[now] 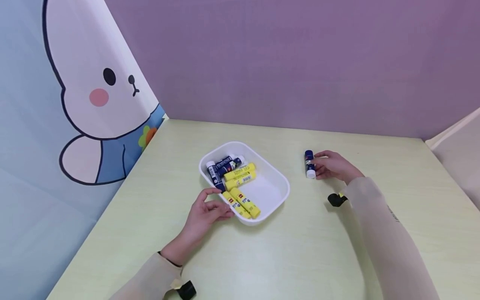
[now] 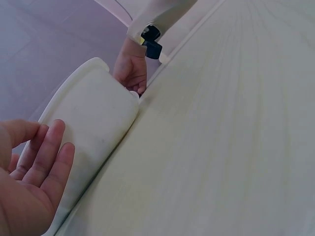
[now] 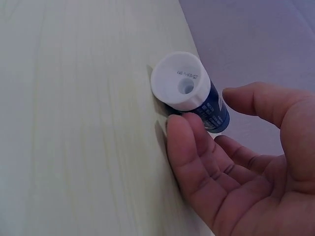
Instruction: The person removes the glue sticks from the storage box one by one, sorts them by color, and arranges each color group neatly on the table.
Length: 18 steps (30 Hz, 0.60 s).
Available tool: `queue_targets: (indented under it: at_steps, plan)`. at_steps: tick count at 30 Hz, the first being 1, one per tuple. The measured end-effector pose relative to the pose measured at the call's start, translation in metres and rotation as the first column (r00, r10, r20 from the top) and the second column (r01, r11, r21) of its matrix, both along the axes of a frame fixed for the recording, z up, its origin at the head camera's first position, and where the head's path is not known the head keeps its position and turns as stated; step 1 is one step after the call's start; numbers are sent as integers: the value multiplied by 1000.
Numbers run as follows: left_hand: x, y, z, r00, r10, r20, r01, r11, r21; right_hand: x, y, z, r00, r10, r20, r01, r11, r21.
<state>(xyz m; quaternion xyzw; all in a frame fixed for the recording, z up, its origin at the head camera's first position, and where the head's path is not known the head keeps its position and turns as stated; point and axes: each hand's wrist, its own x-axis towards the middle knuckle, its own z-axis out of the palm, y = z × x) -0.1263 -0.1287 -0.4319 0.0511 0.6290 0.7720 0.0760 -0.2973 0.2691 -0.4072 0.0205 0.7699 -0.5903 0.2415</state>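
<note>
A dark blue glue stick (image 1: 309, 164) with a white end lies to the right of a white plastic tray (image 1: 273, 180). Around its right side my right hand (image 1: 333, 166) is loosely spread. In the right wrist view, fingertips (image 3: 179, 129) are close against the glue stick (image 3: 181, 81), and the thumb (image 3: 251, 98) shows a slight gap from it. My left hand (image 1: 204, 214) rests at the tray's near left side. The left wrist view shows its fingers (image 2: 49, 152) loosely bent beside the tray's outer wall (image 2: 93, 118).
Inside the tray lie several yellow glue sticks (image 1: 244, 202) and some dark blue glue sticks (image 1: 214, 175). A pale wood-look table (image 1: 285, 258) carries everything. A purple backdrop (image 1: 285, 66) rises behind it, with a cartoon-printed cloth (image 1: 33, 200) at the left.
</note>
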Motion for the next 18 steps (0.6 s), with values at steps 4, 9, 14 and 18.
queue_targets:
  at_steps: [4, 9, 14, 18]
  plan:
    - [0, 0, 1, 1000, 4, 5, -4, 1000, -5, 1, 3, 1, 1000, -10, 0, 10, 1000, 6]
    - [0, 0, 2, 1000, 16, 15, -15, 1000, -8, 3, 5, 2, 1000, -23, -19, 23, 1000, 1]
    - [0, 0, 2, 1000, 19, 17, -19, 1000, -9, 6, 6, 4, 998, -29, -51, 28, 999, -26]
    - [0, 0, 2, 1000, 14, 14, -14, 1000, -11, 8, 6, 9, 996, -45, -81, 43, 999, -24]
